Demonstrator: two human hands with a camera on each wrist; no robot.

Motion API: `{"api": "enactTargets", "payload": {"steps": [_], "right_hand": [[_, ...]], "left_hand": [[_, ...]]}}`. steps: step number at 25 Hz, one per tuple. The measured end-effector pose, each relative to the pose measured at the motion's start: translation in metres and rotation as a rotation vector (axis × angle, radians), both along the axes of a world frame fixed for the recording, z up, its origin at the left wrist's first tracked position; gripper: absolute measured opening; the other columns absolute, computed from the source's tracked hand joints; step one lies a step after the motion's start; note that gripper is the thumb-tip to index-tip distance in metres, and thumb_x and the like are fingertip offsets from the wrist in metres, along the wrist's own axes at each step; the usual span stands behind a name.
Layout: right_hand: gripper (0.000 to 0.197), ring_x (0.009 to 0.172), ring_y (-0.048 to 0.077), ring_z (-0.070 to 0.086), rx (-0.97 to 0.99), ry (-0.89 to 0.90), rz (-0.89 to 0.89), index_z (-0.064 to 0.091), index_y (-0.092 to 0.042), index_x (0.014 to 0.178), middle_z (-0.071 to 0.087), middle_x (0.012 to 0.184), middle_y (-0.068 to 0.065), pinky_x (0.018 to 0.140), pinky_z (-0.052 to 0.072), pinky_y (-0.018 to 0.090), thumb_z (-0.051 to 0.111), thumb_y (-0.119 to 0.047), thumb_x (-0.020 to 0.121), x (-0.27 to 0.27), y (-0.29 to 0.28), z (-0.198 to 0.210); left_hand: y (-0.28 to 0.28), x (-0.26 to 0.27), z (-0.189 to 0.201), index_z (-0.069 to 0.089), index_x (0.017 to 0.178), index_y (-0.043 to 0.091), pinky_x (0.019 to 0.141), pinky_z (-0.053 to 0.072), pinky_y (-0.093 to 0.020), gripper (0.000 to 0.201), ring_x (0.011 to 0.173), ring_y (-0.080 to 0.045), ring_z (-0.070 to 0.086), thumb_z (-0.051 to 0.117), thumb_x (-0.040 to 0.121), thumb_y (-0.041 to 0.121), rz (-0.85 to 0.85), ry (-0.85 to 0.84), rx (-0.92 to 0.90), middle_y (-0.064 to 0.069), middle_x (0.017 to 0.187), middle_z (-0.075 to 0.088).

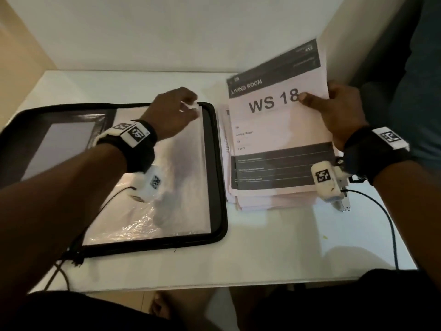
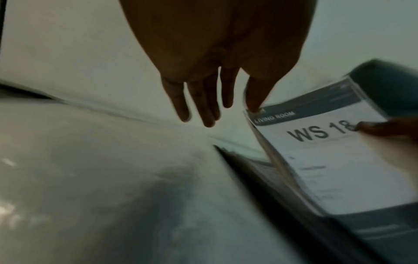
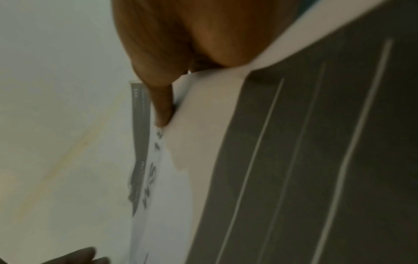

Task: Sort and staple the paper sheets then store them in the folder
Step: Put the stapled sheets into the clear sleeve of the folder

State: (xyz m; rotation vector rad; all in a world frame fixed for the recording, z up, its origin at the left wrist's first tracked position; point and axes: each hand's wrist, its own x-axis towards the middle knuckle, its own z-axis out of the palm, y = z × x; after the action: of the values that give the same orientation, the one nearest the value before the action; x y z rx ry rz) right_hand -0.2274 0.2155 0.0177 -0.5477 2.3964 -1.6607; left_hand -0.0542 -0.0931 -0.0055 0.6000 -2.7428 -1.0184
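Over the stack, right hand [image 1: 338,113] pinches sheets [image 1: 276,130]; left hand [image 1: 171,111] hovers slack.

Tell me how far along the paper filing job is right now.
Done: the folder lies open on the table, plastic sleeve showing. In hand: the right hand grips the WS 18 sheets, lifted above the stack, while the left hand reaches over the folder, fingers straight. Left: filing these sheets and working through the stack. Whether they are stapled cannot be seen.
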Motion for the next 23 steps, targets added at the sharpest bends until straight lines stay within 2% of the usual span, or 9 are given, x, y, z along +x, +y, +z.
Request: {"api": "enactTargets", "payload": {"steps": [2,4,7,10,12,14,16,19,23], "right_hand": [[0.042,0.107,0.018,0.072,-0.203,-0.043,0.101,0.063,-0.012,0.130,0.073,0.122,-0.001,0.090,0.060,0.038,0.074,-0.024,0.091,0.012,-0.014,0.017],[0.043,0.115,0.024,0.069,-0.381,-0.072,0.181,0.060,-0.009,0.133,0.071,0.127,0.004,0.096,0.058,0.041,0.072,-0.021,0.093,0.020,-0.028,0.034],[0.036,0.121,0.030,0.065,-0.453,-0.221,0.330,0.061,-0.014,0.131,0.068,0.132,0.010,0.101,0.054,0.045,0.067,-0.014,0.095,0.029,-0.038,0.044],[0.031,0.107,0.021,0.072,-0.287,-0.198,0.320,0.066,-0.018,0.115,0.074,0.113,0.002,0.096,0.058,0.041,0.070,-0.003,0.088,0.040,-0.054,0.035],[0.029,0.097,0.016,0.074,-0.229,-0.142,0.248,0.067,-0.015,0.112,0.074,0.106,0.001,0.085,0.061,0.033,0.075,-0.006,0.085,0.041,-0.073,0.028],[0.029,0.094,0.019,0.074,-0.227,-0.129,0.161,0.069,-0.010,0.110,0.075,0.107,0.006,0.082,0.062,0.034,0.078,-0.008,0.083,0.038,-0.092,0.025],[0.021,0.087,0.017,0.075,-0.300,-0.140,0.048,0.068,-0.010,0.099,0.075,0.101,0.005,0.085,0.062,0.037,0.078,-0.004,0.082,0.032,-0.110,0.025],[0.028,0.080,0.012,0.072,-0.440,-0.181,-0.101,0.056,-0.016,0.090,0.071,0.095,0.002,0.087,0.061,0.039,0.078,-0.001,0.081,0.026,-0.141,0.029],[0.038,0.097,0.024,0.070,-0.473,-0.200,-0.153,0.049,-0.017,0.094,0.068,0.105,0.008,0.090,0.060,0.046,0.082,-0.008,0.077,0.017,-0.188,0.032]], "left_hand": [[0.036,-0.008,0.007,0.042,0.144,0.019,0.094,0.056,-0.031,0.066,0.115,-0.015,0.067,0.079,0.089,0.027,-0.023,0.092,0.508,0.001,0.132,0.064],[0.059,-0.017,0.010,0.044,0.141,0.009,0.090,0.061,-0.039,0.068,0.113,-0.025,0.070,0.080,0.084,0.009,-0.001,0.250,0.860,-0.007,0.129,0.068],[0.060,-0.022,0.028,0.051,0.133,-0.003,0.087,0.062,-0.047,0.054,0.106,-0.040,0.070,0.070,0.083,-0.008,0.151,0.489,0.942,-0.022,0.122,0.069],[0.040,-0.018,0.047,0.053,0.128,-0.002,0.091,0.061,-0.051,0.047,0.104,-0.038,0.071,0.071,0.085,-0.005,0.221,0.590,0.856,-0.021,0.118,0.071],[0.016,-0.012,0.048,0.055,0.129,0.007,0.087,0.062,-0.050,0.038,0.103,-0.028,0.074,0.069,0.095,0.018,0.233,0.553,0.822,-0.011,0.117,0.074],[-0.015,0.004,0.043,0.059,0.126,0.016,0.080,0.057,-0.042,0.039,0.098,-0.017,0.073,0.051,0.104,0.046,0.342,0.392,0.737,-0.004,0.114,0.076],[-0.055,0.023,0.027,0.065,0.124,0.015,0.080,0.051,-0.032,0.038,0.101,-0.020,0.068,0.045,0.106,0.042,0.309,0.069,0.317,-0.010,0.122,0.073],[-0.086,0.045,-0.004,0.062,0.135,0.022,0.104,0.045,-0.038,0.037,0.123,-0.029,0.058,0.059,0.099,0.026,-0.045,-0.414,-0.366,-0.006,0.138,0.061],[-0.084,0.052,-0.022,0.053,0.143,0.020,0.101,0.049,-0.042,0.048,0.119,-0.029,0.059,0.062,0.095,0.020,-0.066,-0.227,-0.395,-0.002,0.126,0.066]]}}
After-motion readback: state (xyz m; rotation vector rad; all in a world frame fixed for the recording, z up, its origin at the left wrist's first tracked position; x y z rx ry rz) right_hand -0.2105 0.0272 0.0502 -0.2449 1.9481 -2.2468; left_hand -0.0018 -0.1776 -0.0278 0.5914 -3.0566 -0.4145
